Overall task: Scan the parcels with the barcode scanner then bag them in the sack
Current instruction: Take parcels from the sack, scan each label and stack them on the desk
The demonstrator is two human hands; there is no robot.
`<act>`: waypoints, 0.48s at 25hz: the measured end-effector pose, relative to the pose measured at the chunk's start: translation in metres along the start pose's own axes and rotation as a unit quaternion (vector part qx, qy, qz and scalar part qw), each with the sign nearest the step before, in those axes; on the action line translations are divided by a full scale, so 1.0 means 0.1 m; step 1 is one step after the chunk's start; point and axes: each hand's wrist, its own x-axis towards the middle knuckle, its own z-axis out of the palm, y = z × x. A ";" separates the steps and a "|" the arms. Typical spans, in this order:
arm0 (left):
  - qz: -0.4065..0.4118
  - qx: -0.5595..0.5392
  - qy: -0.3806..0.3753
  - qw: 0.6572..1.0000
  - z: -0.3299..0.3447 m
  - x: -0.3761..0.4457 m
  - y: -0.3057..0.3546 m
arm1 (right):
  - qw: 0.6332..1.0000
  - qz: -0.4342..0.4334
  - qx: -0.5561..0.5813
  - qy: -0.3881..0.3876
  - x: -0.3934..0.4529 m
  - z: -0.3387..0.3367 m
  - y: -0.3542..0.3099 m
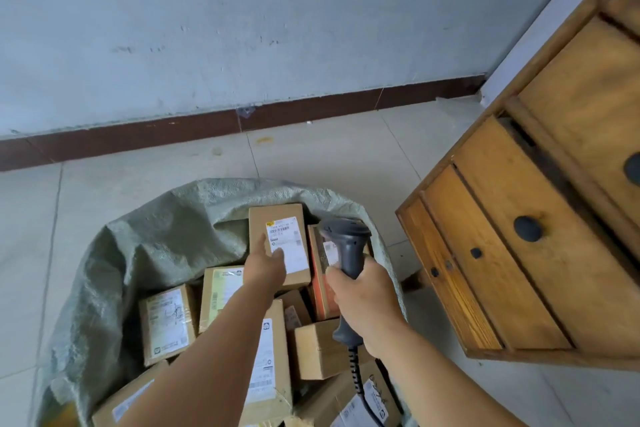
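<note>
1. Nearest the camera, the right hand (363,302) is wrapped tight round the handle of the dark grey pistol-shaped barcode scanner (346,253), coiled cable trailing down, head aimed forward over the sack.
2. Left hand (265,269) lies with straight fingers on the labelled brown cardboard parcel (278,243), gripping nothing.
3. That parcel sits atop other boxes inside the pale green woven sack (156,236), toward its far rim.
4. Step, as I judge it: bagging. Next calls for releasing and fetching another unscanned parcel.

Sack (145,253) cut off at 6 o'clock; parcel labels (289,243) too blurred to read; desk (540,204) cropped at 3 o'clock; scanner (346,246) cord leaves frame.
</note>
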 end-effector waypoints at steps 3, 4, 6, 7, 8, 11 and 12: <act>0.032 -0.039 -0.040 0.998 -0.22 -0.71 0.50 | 0.999 -0.006 0.020 0.035 -0.47 -0.31 -0.42; 0.047 -0.049 -0.058 0.996 -0.29 -0.96 0.65 | 0.998 -0.010 0.030 0.054 -0.66 -0.42 -0.56; 0.072 -0.067 -0.096 0.991 -0.43 -1.53 0.99 | 0.994 -0.028 0.039 0.096 -1.08 -0.71 -0.86; 0.085 -0.071 -0.111 0.988 -0.50 -1.82 1.16 | 0.991 -0.037 0.045 0.117 -1.30 -0.87 -1.00; 0.101 -0.070 -0.127 0.984 -0.54 -2.09 1.31 | 0.989 -0.042 0.054 0.133 -1.52 -1.03 -1.11; 0.138 -0.087 -0.185 0.969 -0.64 -2.96 1.73 | 0.980 -0.035 0.093 0.174 -2.26 -1.58 -1.35; 0.154 -0.090 -0.204 0.963 -0.64 -3.22 1.87 | 0.976 -0.035 0.105 0.187 -2.49 -1.77 -1.42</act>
